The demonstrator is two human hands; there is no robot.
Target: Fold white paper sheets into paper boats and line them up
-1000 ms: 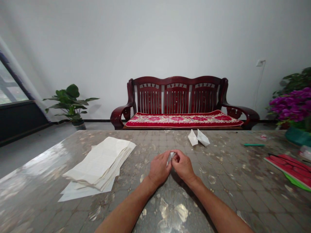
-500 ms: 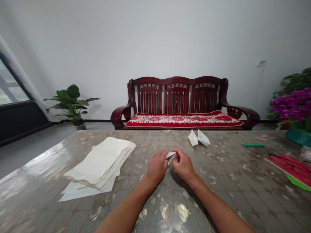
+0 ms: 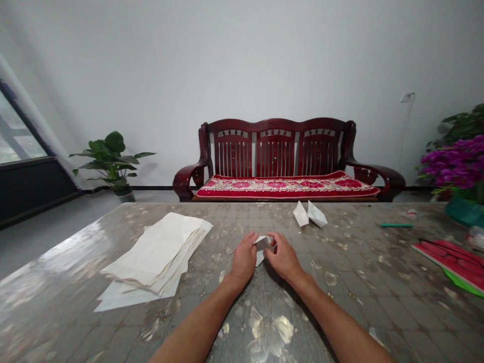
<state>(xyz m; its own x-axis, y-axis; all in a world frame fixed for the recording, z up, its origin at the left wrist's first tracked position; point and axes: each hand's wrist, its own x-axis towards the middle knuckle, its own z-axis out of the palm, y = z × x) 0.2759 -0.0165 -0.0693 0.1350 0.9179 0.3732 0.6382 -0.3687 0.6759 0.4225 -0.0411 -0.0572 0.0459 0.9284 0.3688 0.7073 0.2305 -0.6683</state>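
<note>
Between my two hands is a small folded piece of white paper (image 3: pixel 260 243), held just over the patterned table. My left hand (image 3: pixel 244 258) grips its left side, with the fingers curled at the far edge. On the right side, my right hand (image 3: pixel 283 256) pinches the paper, its thumb reaching in toward the fold. Part of the paper is hidden behind the fingers. Beyond my hands, two folded paper boats (image 3: pixel 301 214) stand side by side on the table. A stack of white paper sheets (image 3: pixel 159 252) lies to the left of my left hand.
The table (image 3: pixel 212 312) has a floral, tiled surface. At right lie a green pen (image 3: pixel 396 225), a red book (image 3: pixel 449 257) with eyeglasses (image 3: pixel 463 258) on it, and purple flowers (image 3: pixel 454 164) in a teal pot. A wooden bench (image 3: pixel 276 154) stands behind the table.
The paper between my hands has been turned and spread open more, showing a wider inner face. My hands have shifted slightly around it.
</note>
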